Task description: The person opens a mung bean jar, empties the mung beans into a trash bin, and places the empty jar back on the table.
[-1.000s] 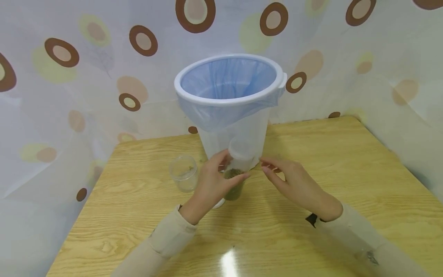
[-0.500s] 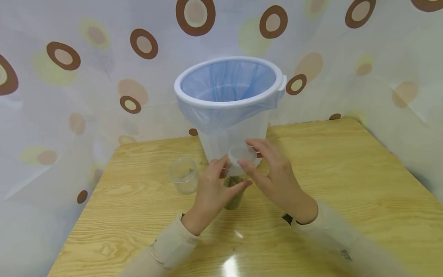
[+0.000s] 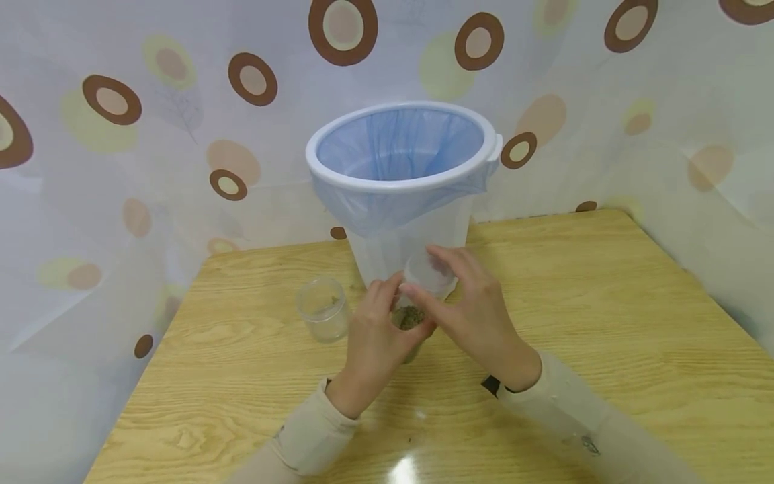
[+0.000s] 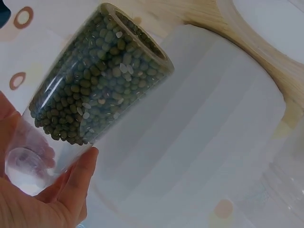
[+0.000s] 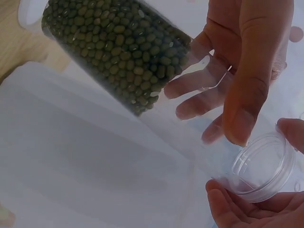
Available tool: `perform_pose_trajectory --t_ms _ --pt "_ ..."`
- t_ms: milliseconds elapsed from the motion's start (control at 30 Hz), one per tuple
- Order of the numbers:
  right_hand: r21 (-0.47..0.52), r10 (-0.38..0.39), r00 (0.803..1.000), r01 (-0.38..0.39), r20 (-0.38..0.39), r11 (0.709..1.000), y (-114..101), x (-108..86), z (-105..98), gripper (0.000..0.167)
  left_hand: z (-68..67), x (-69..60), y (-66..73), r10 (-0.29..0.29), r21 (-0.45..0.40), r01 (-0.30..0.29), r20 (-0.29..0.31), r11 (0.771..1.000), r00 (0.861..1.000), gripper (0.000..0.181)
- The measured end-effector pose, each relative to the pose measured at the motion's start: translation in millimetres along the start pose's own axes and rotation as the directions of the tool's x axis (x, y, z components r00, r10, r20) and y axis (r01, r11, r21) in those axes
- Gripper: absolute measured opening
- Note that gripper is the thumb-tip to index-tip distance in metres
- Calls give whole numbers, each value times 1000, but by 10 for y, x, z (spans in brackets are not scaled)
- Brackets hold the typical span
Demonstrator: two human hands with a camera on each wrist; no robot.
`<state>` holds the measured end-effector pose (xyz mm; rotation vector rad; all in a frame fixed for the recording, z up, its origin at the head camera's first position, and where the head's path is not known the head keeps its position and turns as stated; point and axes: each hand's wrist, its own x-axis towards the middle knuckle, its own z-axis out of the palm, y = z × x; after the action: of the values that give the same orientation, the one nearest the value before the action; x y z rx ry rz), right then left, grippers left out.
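A clear cylindrical jar [image 4: 95, 80], filled most of the way with green mung beans, is upright in front of the bin in the head view. My left hand [image 3: 375, 336] grips its upper part, fingers on one side and thumb on the other. At the jar's mouth, a clear round lid [image 5: 266, 166] is pinched between the thumb and fingers of my right hand [image 3: 484, 323]. Whether the lid is seated or loose cannot be told. Both hands cover much of the jar from above.
To the left stands a clear glass [image 3: 323, 316] with a few small bits inside. Behind the hands is a white bin [image 3: 402, 181] lined with a blue bag. A round white object [image 4: 273, 28] lies on the wooden table [image 3: 242, 390]. Patterned sheeting [image 3: 181, 168] borders the table.
My right hand has moved in from the right side of the jar to its mouth and taken hold of the clear lid. The left hand keeps its grip on the jar.
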<state>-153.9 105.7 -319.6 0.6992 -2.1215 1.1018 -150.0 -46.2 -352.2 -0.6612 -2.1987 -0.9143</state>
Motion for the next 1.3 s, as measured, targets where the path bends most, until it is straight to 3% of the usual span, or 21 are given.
perform_pose_trajectory --t_ms 300,800,1033,1300 --pt "61 45 999 -46 22 997 -32 -17 1 54 -10 -2 21 -18 -41 18 3 999 1000 59" --pt "131 49 998 -55 49 990 -26 -41 -10 50 -12 15 19 -16 -15 16 1 1000 1000 57" --pt "147 1 999 -7 38 989 28 -47 -9 48 -23 22 13 -32 -54 33 17 998 999 58" --pt "181 -41 997 28 69 983 62 -51 -51 44 -53 33 -11 -23 -126 33 84 991 996 50"
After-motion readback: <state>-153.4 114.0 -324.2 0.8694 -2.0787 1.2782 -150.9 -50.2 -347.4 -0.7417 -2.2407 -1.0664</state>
